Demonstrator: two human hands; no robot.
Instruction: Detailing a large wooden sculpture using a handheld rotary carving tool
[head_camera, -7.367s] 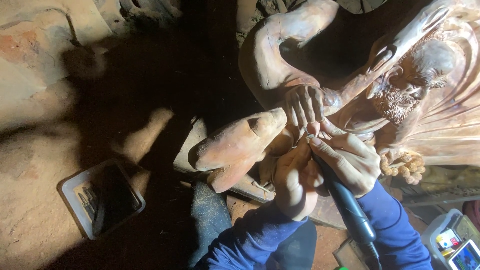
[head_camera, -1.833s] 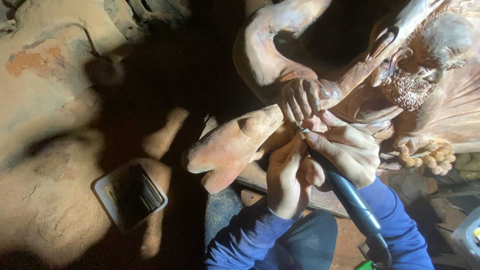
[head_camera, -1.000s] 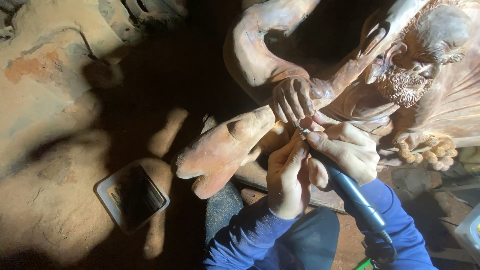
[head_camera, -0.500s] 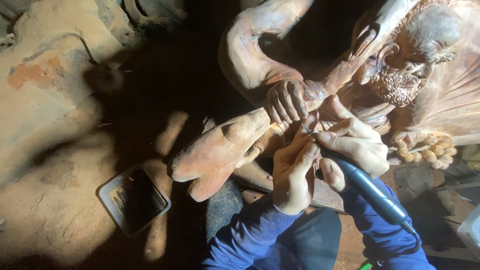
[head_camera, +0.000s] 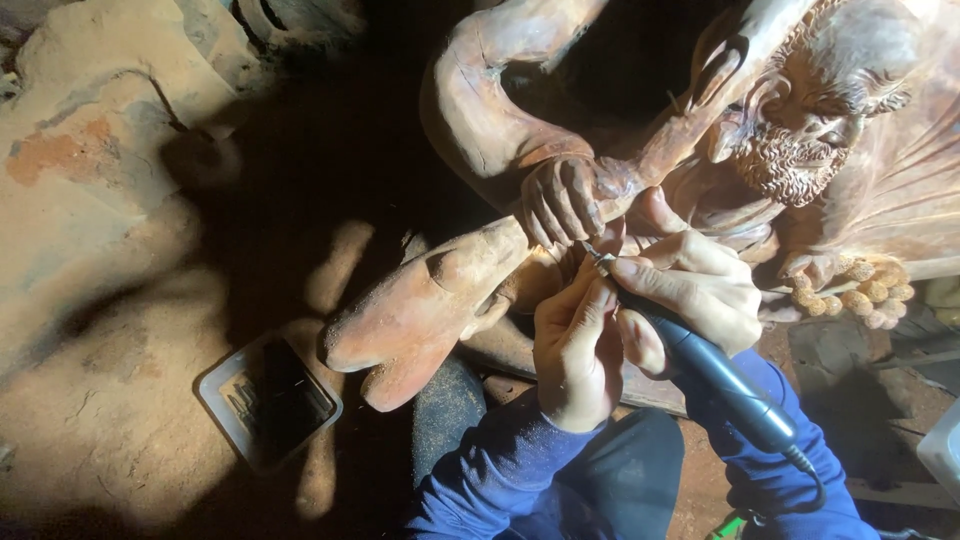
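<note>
While sunlight fell in patches across the dirt, the scene stood like this:

Right hand: the right hand (head_camera: 700, 290) was wrapped tight round the tool (head_camera: 715, 375), pen-style, fingers pinched near its front end.

Tool: a dark blue rotary carver, slim and long; its tip touched the wood just below the carved hand (head_camera: 560, 200). A cord left its rear end near the right sleeve (head_camera: 770, 470).

Left hand: the left hand (head_camera: 575, 345) sat just beside the right one, fingers curled and pressed against the tool's nose. It held nothing of its own; it steadied the tip.

Statue: a big reddish wooden statue (head_camera: 800, 130), bearded face at upper right, a bent arm arching over the top, its carved hand gripping a staff-like piece.

Carved foot: a carved foot (head_camera: 420, 310) jutted out to the left below that hand, sunlit, well clear of the tool tip.

Beads: a string of carved beads (head_camera: 860, 295) lay just right of the right hand.

Tray: a small pale tray (head_camera: 268, 400) rested on the ground at lower left, apart from both hands; its contents sat in shadow, too dark to tell.

Ground: dusty dirt (head_camera: 100, 400), half in shade.
</note>
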